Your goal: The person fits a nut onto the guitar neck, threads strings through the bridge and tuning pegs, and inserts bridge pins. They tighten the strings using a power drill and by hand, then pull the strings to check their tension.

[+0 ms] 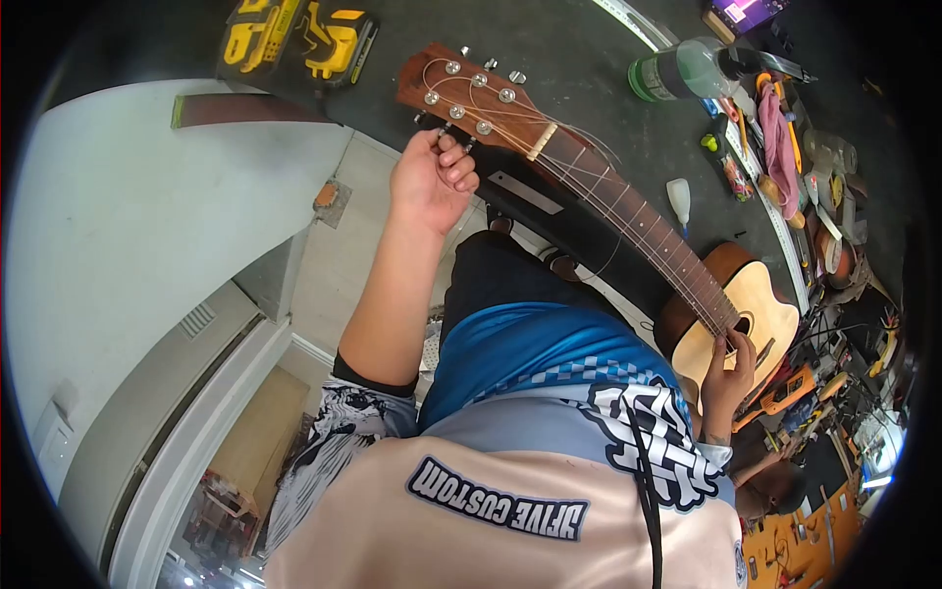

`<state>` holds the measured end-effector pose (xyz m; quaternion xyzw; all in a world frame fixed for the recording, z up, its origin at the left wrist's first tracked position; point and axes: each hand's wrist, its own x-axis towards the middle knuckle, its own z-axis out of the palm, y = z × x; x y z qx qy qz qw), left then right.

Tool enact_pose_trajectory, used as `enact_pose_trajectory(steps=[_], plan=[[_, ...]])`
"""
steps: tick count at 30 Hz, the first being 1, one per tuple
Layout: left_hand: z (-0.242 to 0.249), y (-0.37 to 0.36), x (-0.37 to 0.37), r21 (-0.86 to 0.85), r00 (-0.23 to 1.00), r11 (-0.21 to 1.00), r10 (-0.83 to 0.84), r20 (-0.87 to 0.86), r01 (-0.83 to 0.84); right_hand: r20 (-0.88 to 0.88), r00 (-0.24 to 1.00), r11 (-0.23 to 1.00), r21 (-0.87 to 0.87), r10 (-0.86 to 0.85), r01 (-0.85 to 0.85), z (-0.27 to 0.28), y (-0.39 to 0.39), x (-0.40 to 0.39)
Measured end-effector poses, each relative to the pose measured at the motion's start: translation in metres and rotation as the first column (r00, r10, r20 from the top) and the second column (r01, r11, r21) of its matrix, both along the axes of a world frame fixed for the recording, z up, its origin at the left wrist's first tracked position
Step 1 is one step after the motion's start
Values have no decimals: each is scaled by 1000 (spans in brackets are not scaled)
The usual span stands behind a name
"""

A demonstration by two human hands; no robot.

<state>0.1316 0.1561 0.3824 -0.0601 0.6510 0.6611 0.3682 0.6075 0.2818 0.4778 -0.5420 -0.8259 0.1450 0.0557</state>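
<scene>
An acoustic guitar (775, 304) lies across the dark bench, its pale top at the right and its brown headstock (417, 79) at the upper left. Closed fingers of my left hand (432, 182) grip a tuning peg (444, 129) on the headstock's near edge. Thin strings wind loosely round the tuner posts, and some stand away from the neck (628, 211). Over by the soundhole (744, 322), my right hand (729, 371) has its fingers bent together at the strings; the exact pinch is partly hidden.
Yellow and black power tools (339, 44) sit beyond the headstock. A green-bottomed bottle (677, 71), a small white squeeze bottle (679, 201), a pink cloth (777, 147) and metal rulers (780, 245) lie past the neck. Another person (770, 481) is at the lower right.
</scene>
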Motion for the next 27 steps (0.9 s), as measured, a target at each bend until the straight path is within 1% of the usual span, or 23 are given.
enact_pose_trajectory(steps=[2,3,4,5,6,7,8,9,10,11,12,14,15,16,17,18,19,20,21,22,23,26,27], plan=[[4,4,0,117,891,986,57,450,-122,6,1000,1000,-6,-16,16,1,3,6],[-2,6,6,9,999,999,35,-10,-35,4,1000,1000,-5,-22,22,3,4,7],[-13,7,16,-127,887,992,-54,-460,-6,3,1000,1000,-5,-27,27,5,5,8],[-19,8,22,-258,579,965,-188,-793,-41,2,999,999,-6,-33,33,5,5,9],[-23,6,20,-137,783,990,-116,-612,39,4,999,999,-1,-32,32,5,5,11],[-26,3,13,4,926,997,-72,-371,80,7,1000,1000,4,-29,29,4,6,13],[-28,-2,4,151,994,985,-63,-95,77,11,1000,1000,9,-26,26,4,6,16],[-29,-6,-5,289,978,957,-88,188,30,7,1000,1000,9,-28,28,3,7,17],[-30,-9,-11,403,882,914,-146,448,-54,3,1000,1000,8,-29,29,3,7,19],[-23,-9,-13,479,714,862,-229,661,-167,-1,1000,1000,4,-31,31,3,6,21],[-15,-8,-12,362,775,924,-140,616,-122,2,999,999,-1,-38,38,4,5,22],[2,2,-8,107,882,992,5,472,-63,5,998,998,-4,-56,56,4,7,24],[4,6,3,-23,975,998,60,213,-56,8,998,998,5,-61,61,4,7,25],[-3,6,7,-115,975,993,-17,-220,-8,13,998,998,11,-65,65,5,7,27],[-11,5,12,-214,787,977,-129,-604,-5,17,997,997,18,-69,69,5,7,28],[-18,5,12,-300,446,953,-249,-860,-45,17,997,997,20,-74,74,5,7,28],[-23,4,8,-175,777,984,-124,-618,18,18,997,997,20,-78,78,6,7,28],[-21,3,1,-33,969,999,-28,-247,20,19,997,997,19,-79,79,6,6,28],[-18,1,-7,98,984,994,20,178,-38,18,996,996,18,-84,84,7,6,28],[-15,-2,-12,192,820,971,8,573,-144,17,996,996,17,-89,88,7,6,27],[-9,-3,-13,326,702,925,-99,705,-197,15,996,996,15,-93,93,8,6,26],[8,8,-2,-9,927,996,89,363,-92,5,995,995,20,-96,96,10,8,24],[-1,9,4,-108,999,994,4,-43,-8,10,995,994,23,-104,104,10,8,25]])
